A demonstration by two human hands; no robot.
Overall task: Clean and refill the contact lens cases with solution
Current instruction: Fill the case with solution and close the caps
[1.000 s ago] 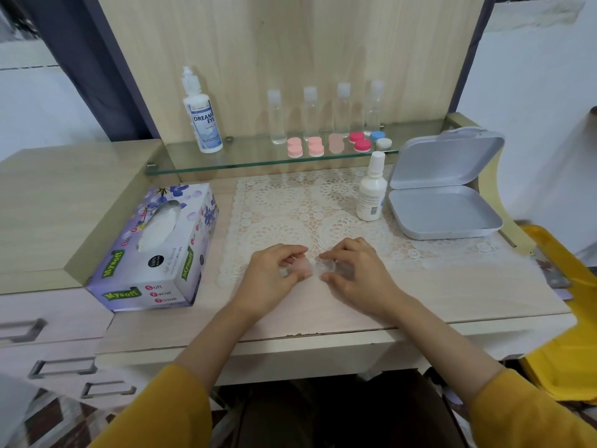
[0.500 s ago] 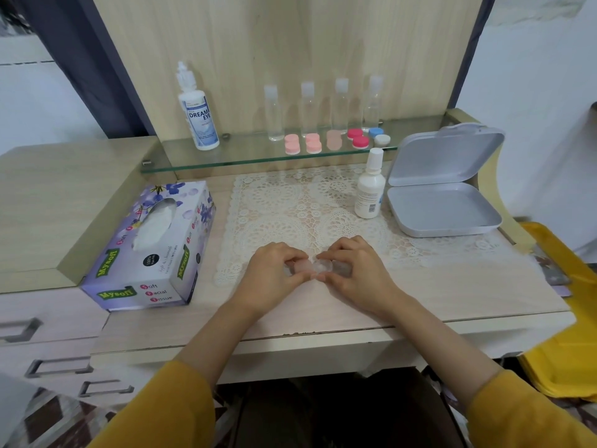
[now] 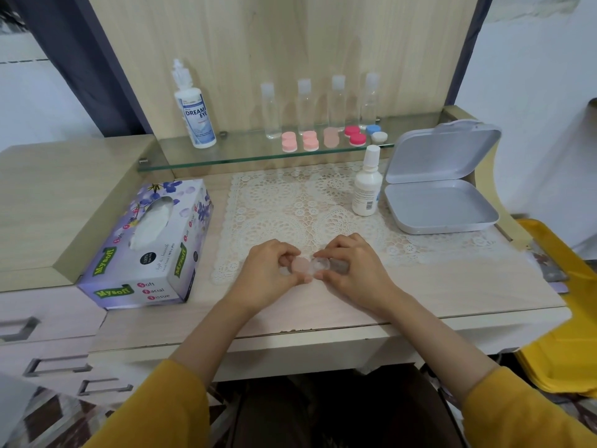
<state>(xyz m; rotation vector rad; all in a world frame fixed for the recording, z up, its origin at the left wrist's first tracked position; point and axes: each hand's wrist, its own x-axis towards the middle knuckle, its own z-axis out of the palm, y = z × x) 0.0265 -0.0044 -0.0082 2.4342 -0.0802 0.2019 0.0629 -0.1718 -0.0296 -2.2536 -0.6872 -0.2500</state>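
Front of counter (image 3: 452, 286), near edge of mat: small clear contact lens case with pale pink cap (image 3: 309, 266), held between both hands; resting on the surface or just above it, cannot tell.
Left hand (image 3: 266, 273): fingers curled, pinching the pink-capped end of the case.
Right hand (image 3: 353, 270): fingers curled, gripping the clear end; that well looks uncapped, open side up.
White lace mat (image 3: 284, 205): under and behind the hands.
Small white solution bottle with white cap (image 3: 366, 185): upright on mat, just beside open grey hinged plastic box (image 3: 439, 208), lid tilted up.
Glass shelf (image 3: 242, 150): above back of counter.
Shelf left: large white "Dream Eye" solution bottle (image 3: 195, 121), upright.
Shelf middle: four clear small bottles (image 3: 305, 106) in a row.
Shelf front: three pale pink lens cases (image 3: 310, 141), red-pink lens case (image 3: 355, 135), blue-and-white lens case (image 3: 376, 133), all capped.
Purple floral tissue box (image 3: 151, 244): on counter, left of mat.
Yellow tray-like object (image 3: 562, 305): far right, beyond counter edge.
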